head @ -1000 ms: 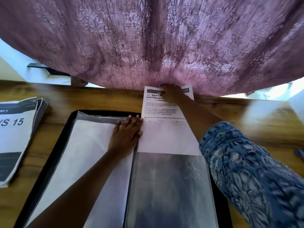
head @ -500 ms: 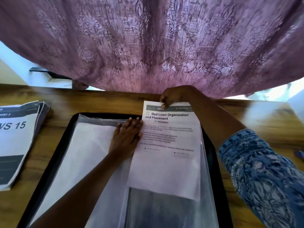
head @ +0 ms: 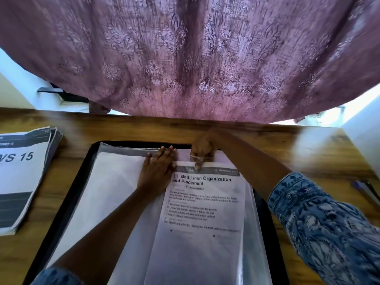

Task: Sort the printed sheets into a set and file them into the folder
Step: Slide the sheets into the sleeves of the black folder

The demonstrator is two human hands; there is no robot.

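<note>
folder (head: pixel 262 210): black, lying open on the wooden counter (head: pixel 308 149), its far edge close to the counter's back edge.
printed sheet (head: pixel 203 202): headed "bed linen organization and placement", lying on the folder's right half, most of it inside the clear pocket (head: pixel 249 233). its dark header strip is at the pocket's mouth.
left page (head: pixel 107 192): a plain white sheet under clear plastic, filling the folder's left half.
left hands' state: the left hand (head: pixel 158 169) lies flat, fingers straight and together, pressing on the left page just beside the spine, with the fingertips near the far edge.
right hands' state: the right hand (head: pixel 202 148) is curled at the top of the pocket, pinching the printed sheet at its top edge. one fingertip shows through the plastic on the header.
spare sheets (head: pixel 18 175): a fanned stack at the counter's left, well apart from the folder, with "ws 15" readable on top.
patterned cuff (head: pixel 329 223): blue floral fabric on the right forearm, over the folder's right edge.
pen (head: pixel 366 190): blurred, at the counter's right edge.
curtain (head: pixel 195 58): purple, patterned, hanging behind the counter.
</note>
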